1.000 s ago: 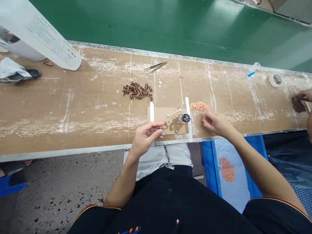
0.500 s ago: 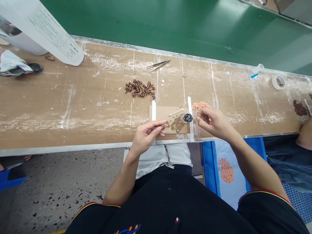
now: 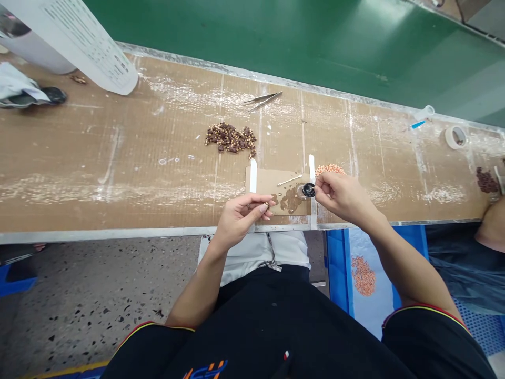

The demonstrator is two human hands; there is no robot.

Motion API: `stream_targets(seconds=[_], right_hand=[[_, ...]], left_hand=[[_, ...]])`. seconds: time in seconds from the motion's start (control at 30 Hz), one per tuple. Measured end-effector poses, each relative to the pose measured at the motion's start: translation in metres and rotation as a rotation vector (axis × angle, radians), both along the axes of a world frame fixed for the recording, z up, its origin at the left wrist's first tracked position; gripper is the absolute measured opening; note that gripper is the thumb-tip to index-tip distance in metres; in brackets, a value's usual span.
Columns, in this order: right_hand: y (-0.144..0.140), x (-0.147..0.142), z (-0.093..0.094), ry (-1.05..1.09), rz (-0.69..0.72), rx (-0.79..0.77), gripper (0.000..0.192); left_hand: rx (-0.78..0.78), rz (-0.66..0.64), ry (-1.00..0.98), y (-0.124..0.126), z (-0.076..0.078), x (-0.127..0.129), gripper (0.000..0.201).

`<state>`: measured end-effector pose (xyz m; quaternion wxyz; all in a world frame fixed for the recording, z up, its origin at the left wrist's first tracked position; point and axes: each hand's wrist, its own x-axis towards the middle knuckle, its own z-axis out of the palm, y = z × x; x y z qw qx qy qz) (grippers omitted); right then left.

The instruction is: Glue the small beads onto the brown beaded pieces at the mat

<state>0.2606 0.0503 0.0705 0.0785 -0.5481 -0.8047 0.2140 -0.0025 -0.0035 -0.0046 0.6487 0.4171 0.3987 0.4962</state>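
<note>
Long brown cardboard-covered counter point(image 3: 118, 158) with a green belt behind it, and you're parked at the near edge. Your left hand point(image 3: 240, 218) has its fingers pinched together on a tiny brown-and-gold part point(image 3: 266, 203), held just over the small taped-down cardboard square point(image 3: 272, 181). Your right hand point(image 3: 343, 197) has its fingertips closed together right at the little black round pot point(image 3: 309, 190) on that square; can't tell what's between them. A pile of brown-and-gold pieces point(image 3: 231, 138) sits farther back, the heap of small orange beads point(image 3: 330, 168) just beyond your right hand, and metal tweezers point(image 3: 262, 99) near the belt.
</note>
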Motion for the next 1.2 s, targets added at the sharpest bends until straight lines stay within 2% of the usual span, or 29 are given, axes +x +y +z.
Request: stream_targets(seconds=[0.97, 1.2], right_hand=[[-0.001, -0.002, -0.005, -0.089, -0.026, 0.043, 0.018], [-0.01, -0.003, 0.008, 0.038, -0.117, 0.093, 0.019]], left_hand=[[0.022, -0.005, -0.015, -0.001, -0.001, 0.001, 0.028], [0.004, 0.011, -0.039, 0.0, -0.001, 0.0, 0.031]])
